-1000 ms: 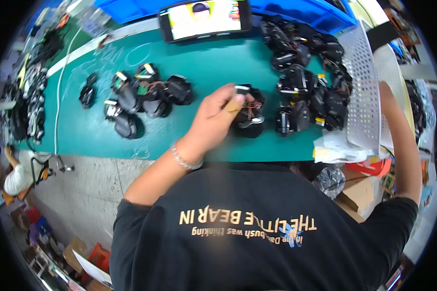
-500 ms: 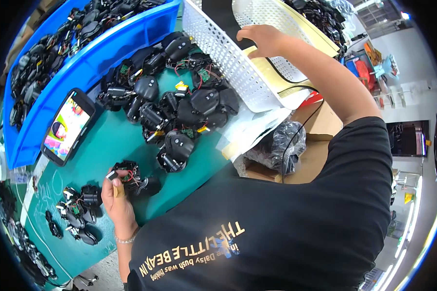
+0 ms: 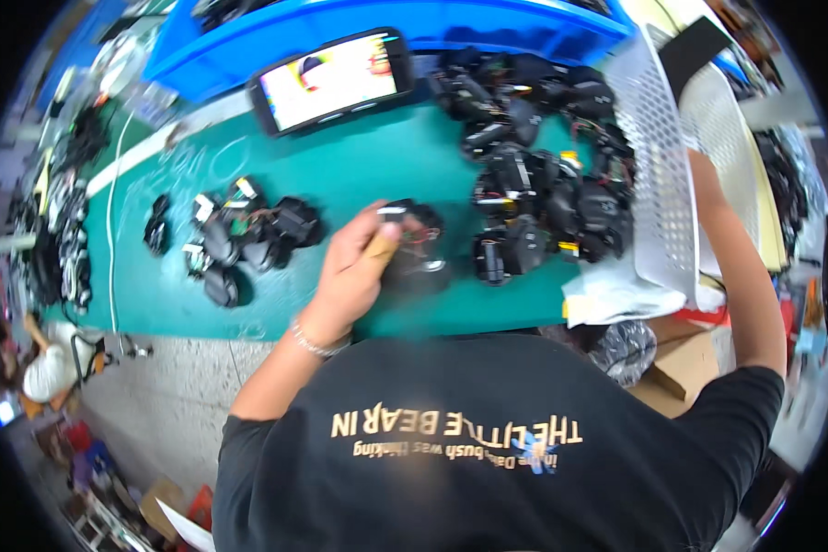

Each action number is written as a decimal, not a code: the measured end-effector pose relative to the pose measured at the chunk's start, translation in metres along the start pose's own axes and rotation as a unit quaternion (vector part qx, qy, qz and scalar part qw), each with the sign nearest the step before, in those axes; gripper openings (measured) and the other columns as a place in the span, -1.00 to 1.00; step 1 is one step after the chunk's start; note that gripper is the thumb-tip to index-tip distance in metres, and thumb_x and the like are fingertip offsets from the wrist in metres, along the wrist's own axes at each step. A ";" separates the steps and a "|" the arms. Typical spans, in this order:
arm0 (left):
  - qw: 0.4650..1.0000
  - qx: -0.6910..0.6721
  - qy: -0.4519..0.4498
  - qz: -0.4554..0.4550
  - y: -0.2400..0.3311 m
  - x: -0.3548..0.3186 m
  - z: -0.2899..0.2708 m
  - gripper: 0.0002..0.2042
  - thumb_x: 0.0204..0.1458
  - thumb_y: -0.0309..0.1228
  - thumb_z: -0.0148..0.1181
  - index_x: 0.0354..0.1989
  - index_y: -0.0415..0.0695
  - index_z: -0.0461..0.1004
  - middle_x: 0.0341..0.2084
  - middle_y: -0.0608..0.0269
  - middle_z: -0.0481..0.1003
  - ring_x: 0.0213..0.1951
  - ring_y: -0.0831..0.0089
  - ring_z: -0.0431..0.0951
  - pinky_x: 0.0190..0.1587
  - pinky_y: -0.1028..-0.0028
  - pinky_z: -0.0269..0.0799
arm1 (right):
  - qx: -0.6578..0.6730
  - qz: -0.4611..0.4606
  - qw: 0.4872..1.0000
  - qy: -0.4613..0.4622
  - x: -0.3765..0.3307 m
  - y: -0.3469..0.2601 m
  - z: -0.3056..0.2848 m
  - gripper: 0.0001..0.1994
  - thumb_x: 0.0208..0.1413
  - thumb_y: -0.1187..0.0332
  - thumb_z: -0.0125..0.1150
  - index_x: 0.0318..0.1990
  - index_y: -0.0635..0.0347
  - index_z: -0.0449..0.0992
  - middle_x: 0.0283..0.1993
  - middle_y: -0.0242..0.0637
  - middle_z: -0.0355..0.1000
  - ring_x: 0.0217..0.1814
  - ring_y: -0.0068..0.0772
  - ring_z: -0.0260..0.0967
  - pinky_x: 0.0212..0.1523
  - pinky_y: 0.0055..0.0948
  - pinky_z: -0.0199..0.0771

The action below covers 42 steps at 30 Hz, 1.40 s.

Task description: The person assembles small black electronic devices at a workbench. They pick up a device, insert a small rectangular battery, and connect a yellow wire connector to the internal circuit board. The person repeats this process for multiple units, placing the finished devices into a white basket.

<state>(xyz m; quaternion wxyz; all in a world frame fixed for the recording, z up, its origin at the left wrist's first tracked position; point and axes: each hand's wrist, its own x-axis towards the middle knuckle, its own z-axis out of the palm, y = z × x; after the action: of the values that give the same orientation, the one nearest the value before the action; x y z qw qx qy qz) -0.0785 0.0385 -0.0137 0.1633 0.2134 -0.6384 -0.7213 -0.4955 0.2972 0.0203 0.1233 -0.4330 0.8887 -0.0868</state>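
One hand, the left, pinches electronics, thumb uppermost.

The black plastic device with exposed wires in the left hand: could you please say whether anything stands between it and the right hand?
Yes: a cluster of similar black plastic devices on the green tabletop, then the white perforated plastic basket's side wall; the right hand is mostly hidden behind that wall.
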 end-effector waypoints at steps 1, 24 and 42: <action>1.000 -0.008 0.002 0.010 -0.002 0.000 -0.002 -0.73 0.20 -0.27 -0.03 -0.26 -0.27 0.46 -0.31 0.29 0.42 -0.22 0.53 0.40 -0.10 0.50 0.30 | 0.060 0.021 0.998 -0.009 0.003 0.007 0.002 -0.82 0.01 0.35 0.05 -0.29 0.23 0.50 -0.31 -0.12 0.50 -0.29 -0.08 0.46 -0.28 -0.31 0.46; 0.999 -0.016 -0.030 0.021 -0.014 0.005 -0.007 -0.77 0.20 -0.36 -0.06 -0.27 -0.29 0.44 -0.33 0.29 0.41 -0.21 0.53 0.38 -0.07 0.51 0.26 | 0.197 0.043 0.965 0.170 0.022 0.076 0.005 -0.86 0.25 0.39 -0.21 -0.20 0.18 0.31 -0.56 -0.40 0.21 -0.56 -0.61 0.17 -0.49 -0.52 0.24; 0.997 -0.064 -0.009 0.039 -0.019 0.006 -0.005 -0.75 0.21 -0.31 -0.07 -0.21 -0.27 0.44 -0.31 0.30 0.47 -0.20 0.55 0.42 -0.05 0.52 0.28 | 0.271 -0.078 0.911 0.302 -0.005 -0.040 -0.120 -0.73 0.25 0.42 -0.09 0.01 0.36 0.40 -0.14 -0.23 0.45 -0.14 -0.55 0.37 -0.10 -0.59 0.34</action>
<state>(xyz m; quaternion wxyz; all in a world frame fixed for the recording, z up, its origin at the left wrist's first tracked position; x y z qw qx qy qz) -0.0805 0.0333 -0.0341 0.1991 0.1713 -0.6005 -0.7553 -0.4982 0.2824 0.1460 -0.0451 -0.4037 0.7893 -0.4604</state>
